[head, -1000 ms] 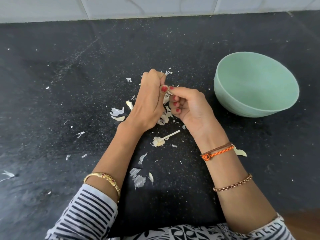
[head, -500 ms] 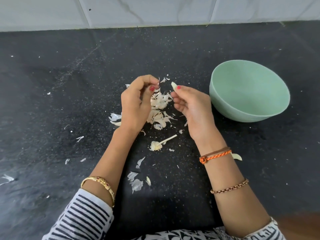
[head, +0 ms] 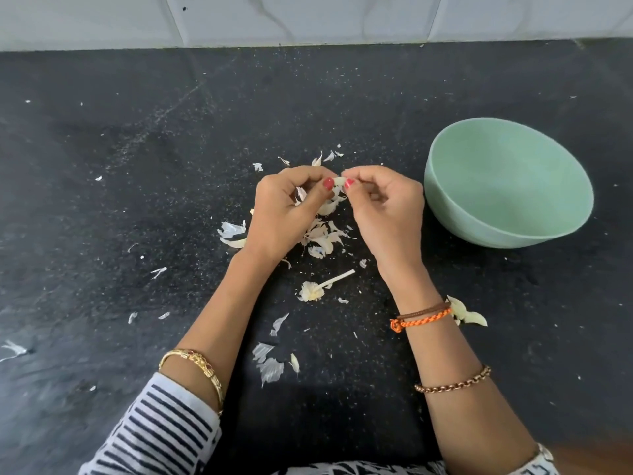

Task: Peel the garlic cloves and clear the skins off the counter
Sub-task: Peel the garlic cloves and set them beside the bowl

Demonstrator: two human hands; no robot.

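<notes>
"Two hands meet above a dark stone counter [head: 137, 200]. Half a second ago they were apart, the right hand alone holding a pale garlic clove up by its fingertips. What do they hold now?"

"Both pinch the same garlic clove [head: 339, 181]. The left hand [head: 284, 214] has its thumb and curled fingers closed on one end, and the right hand [head: 383, 214] pinches the other end between thumb and forefinger. The clove sits between the two red thumbnails, lifted off the stone."

"So the left hand has come back in?"

"Yes. It reads as a return to peeling the clove, probably picking off a last bit of skin, though whether any skin clings to it is too small to tell."

"Where would the clove go?"

"A mint green bowl [head: 445, 207] stands just to the right of the right hand. Its visible inside looks bare; the near wall hides part of the bottom."

"And the skins?"

"A loose pile of papery skins [head: 325, 234] lies under and between the hands, a garlic stem with its root end [head: 318, 287] nearer the body, more scraps [head: 270, 366] closer still. Clearing has not begun."
</notes>
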